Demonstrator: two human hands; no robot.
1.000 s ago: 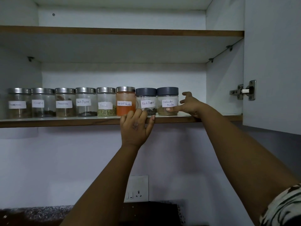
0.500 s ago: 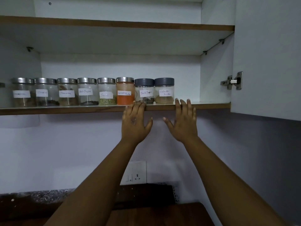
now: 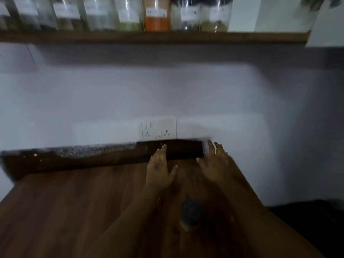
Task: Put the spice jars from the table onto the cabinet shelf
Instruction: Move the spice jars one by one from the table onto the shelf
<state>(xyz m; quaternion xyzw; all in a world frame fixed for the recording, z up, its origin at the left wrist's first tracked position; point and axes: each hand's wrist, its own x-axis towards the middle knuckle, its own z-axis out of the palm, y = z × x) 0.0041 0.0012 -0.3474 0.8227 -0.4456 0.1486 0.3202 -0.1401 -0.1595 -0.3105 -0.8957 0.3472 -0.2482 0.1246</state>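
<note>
Both hands are empty, fingers spread straight: the left hand (image 3: 160,171) and right hand (image 3: 216,164) hover over the far end of the brown wooden table (image 3: 65,205). 1 small clear jar with a dark grey lid (image 3: 190,214) stands upright on the table between the forearms, nearer the body than either palm, slightly closer to the right arm. Reaching it likely means drawing a hand back. On the brown-edged cabinet shelf (image 3: 149,37) above, blurred labelled glass spice jars (image 3: 156,13) stand in a row.

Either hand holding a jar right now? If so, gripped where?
Nothing held. Left hand and right hand are both open, fingers spread, above the wooden table. A dark-lidded jar stands untouched between the forearms.
</note>
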